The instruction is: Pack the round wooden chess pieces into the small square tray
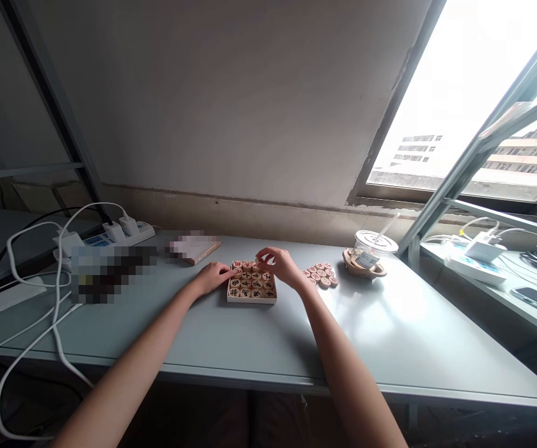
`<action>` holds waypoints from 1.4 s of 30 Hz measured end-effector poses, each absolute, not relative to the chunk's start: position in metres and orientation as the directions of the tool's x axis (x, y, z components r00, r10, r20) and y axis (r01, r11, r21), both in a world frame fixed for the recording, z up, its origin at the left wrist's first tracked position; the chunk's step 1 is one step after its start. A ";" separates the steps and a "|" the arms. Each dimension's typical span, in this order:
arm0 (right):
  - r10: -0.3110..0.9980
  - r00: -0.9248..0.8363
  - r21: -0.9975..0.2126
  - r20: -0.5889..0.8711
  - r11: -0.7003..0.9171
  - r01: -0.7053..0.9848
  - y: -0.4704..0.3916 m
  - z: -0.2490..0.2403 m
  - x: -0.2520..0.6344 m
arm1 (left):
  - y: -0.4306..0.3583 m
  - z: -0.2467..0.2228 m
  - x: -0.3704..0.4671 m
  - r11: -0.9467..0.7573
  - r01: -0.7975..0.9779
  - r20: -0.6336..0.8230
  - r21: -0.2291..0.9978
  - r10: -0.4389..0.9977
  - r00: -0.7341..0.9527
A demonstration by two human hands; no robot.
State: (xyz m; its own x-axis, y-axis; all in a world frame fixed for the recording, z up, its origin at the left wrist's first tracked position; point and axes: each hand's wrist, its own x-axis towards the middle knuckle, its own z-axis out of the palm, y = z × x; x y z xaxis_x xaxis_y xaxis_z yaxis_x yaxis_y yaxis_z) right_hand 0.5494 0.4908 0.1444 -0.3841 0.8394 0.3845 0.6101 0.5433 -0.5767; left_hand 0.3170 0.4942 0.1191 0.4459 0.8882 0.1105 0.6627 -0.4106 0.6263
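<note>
A small pale box (252,300) on the grey table holds rows of round wooden pieces marked with characters. At the box's left edge rests my left hand (211,278), its thumb reaching to the rim and its other fingers together on the table side. Over the box's back right corner is my right hand (280,262), thumb and forefinger curled toward each other above the pieces; whatever may be between the fingertips is too small to make out. Just right of that hand, more round pieces (325,274) lie grouped flat on the table.
A lidded plastic cup (371,250) with a straw stands in a wooden holder at the right. Behind my left hand lies a flat box (201,247), partly blurred. Power strips (144,233) and white cables crowd the left side. The table's front edge (249,375) runs below my forearms.
</note>
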 end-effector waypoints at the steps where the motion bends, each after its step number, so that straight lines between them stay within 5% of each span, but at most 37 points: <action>1: 0.817 -0.410 -0.560 0.404 0.576 0.595 0.490 0.143 0.544 | 0.495 0.119 0.317 -0.412 0.663 0.116 0.625 0.889 0.444; 16: 0.768 -0.509 -0.584 0.389 0.632 0.509 0.484 0.132 0.524 | 0.498 0.115 0.316 -0.438 0.667 0.145 0.603 0.882 0.448; 22: 0.788 -0.505 -0.504 0.351 0.614 0.608 0.484 0.140 0.528 | 0.496 0.116 0.316 -0.427 0.670 0.125 0.608 0.884 0.451; 24: 0.840 -0.420 -0.403 0.343 0.536 0.742 0.484 0.146 0.538 | 0.496 0.117 0.315 -0.406 0.685 0.083 0.605 0.888 0.453; 27: 0.923 -0.096 -0.198 0.373 0.180 0.963 0.484 0.155 0.563 | 0.494 0.118 0.314 -0.402 0.681 0.046 0.613 0.878 0.476; 31: 0.985 0.166 -0.120 0.052 -0.158 0.980 0.484 0.157 0.600 | 0.494 0.119 0.314 -0.408 0.663 0.046 0.627 0.870 0.491; 33: 0.988 0.130 -0.158 -0.088 -0.143 0.977 0.484 0.156 0.612 | 0.494 0.118 0.314 -0.396 0.669 0.040 0.629 0.876 0.481; 36: 0.991 0.094 -0.171 -0.092 -0.109 0.979 0.484 0.157 0.617 | 0.494 0.118 0.314 -0.392 0.672 0.040 0.628 0.879 0.476; 39: 1.000 0.001 -0.235 -0.006 -0.003 0.972 0.481 0.162 0.606 | 0.495 0.117 0.315 -0.404 0.666 0.049 0.627 0.873 0.485; 42: 0.952 -0.253 -0.405 0.171 0.302 0.863 0.477 0.169 0.584 | 0.495 0.118 0.315 -0.409 0.672 0.045 0.617 0.871 0.489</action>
